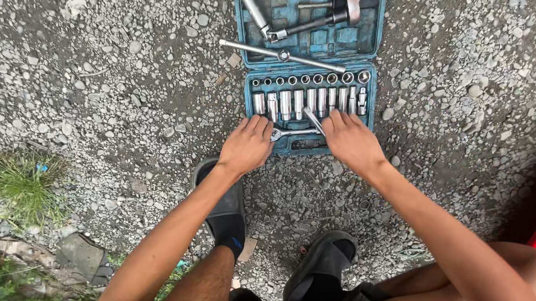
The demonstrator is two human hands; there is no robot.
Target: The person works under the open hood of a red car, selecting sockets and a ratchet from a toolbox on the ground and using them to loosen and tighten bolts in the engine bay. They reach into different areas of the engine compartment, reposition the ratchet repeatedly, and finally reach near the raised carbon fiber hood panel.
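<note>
Fingers of right hand clenched on ratchet, left hand released on case; loose sockets could be knocked into gravel.

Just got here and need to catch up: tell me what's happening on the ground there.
A person squats on gravel in dark sandals over an open blue socket set case. Both hands are at the case's near edge: the left hand rests by a small wrench, and the right hand has its fingers on a metal tool just below the row of sockets. A long bar lies across the case's hinge, and ratchet handles sit in the lid.
</note>
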